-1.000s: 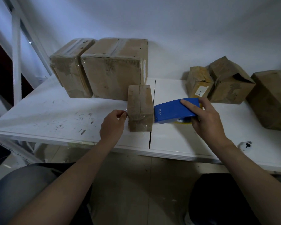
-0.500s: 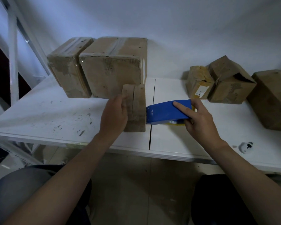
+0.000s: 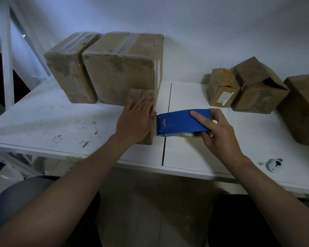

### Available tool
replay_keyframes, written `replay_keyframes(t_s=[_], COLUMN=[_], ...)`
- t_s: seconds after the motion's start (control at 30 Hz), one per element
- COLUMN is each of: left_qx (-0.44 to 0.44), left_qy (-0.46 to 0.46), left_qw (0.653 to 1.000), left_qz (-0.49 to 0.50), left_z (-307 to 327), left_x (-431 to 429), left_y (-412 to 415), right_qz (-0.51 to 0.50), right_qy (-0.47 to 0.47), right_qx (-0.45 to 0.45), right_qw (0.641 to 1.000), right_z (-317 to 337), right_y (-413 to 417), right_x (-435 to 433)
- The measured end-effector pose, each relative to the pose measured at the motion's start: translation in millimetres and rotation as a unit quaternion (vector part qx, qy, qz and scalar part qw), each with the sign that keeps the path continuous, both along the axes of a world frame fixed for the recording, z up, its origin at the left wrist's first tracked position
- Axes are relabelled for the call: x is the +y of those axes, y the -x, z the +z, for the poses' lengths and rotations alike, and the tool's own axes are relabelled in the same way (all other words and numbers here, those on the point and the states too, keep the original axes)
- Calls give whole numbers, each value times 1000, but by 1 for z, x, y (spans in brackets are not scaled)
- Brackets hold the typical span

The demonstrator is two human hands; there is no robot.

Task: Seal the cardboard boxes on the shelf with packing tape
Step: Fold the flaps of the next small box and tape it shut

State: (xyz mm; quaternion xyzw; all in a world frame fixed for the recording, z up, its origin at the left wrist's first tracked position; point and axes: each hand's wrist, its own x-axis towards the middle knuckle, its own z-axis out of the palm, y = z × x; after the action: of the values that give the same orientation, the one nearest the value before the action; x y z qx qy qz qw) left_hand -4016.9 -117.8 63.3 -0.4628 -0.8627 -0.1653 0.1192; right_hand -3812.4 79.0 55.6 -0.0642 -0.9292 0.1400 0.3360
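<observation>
1 white shelf [image 3: 43, 125], seam down the middle, scuffed on the left half.
6 cardboard boxes in total.
Back left, 2 taped ones side by side: the large box [image 3: 121, 68] and the narrower box [image 3: 70, 68] to its left, touching or nearly so.
Right side, 3: the edge box [image 3: 303, 107], cut off by the frame; the crumpled box [image 3: 259, 91] with a torn top corner; the labelled box [image 3: 221, 88] with a cracked top. All three are bunched together.
The 6th is the small box [image 3: 139, 94], standing just in front of the large box and left of the seam.
1 blue tape dispenser [image 3: 180, 122], its front end against the small box's right side, yellow roll showing underneath.
2 hands. The left hand [image 3: 134, 120] lies flat on the small box with fingers straight, pressing. The right hand [image 3: 219, 132] is wrapped round the dispenser's rear, with the index finger laid along the top.
1 small round white fitting [image 3: 274, 164] sits on the shelf near the right front edge.
</observation>
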Motion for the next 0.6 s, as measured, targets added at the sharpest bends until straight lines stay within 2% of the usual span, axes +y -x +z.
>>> replay_keyframes(t_s=[0.37, 0.6], left_qx=[13, 24], left_qy=[27, 45], left_qw=[1000, 999], left_qz=[8, 20], left_z=[0, -1], left_x=[0, 3], left_y=[0, -1], right_qz=[-2, -55], right_qy=[17, -25], right_qx=[10, -63], right_qw=[1000, 996], right_z=[5, 21], right_y=[-10, -3], right_x=[12, -10])
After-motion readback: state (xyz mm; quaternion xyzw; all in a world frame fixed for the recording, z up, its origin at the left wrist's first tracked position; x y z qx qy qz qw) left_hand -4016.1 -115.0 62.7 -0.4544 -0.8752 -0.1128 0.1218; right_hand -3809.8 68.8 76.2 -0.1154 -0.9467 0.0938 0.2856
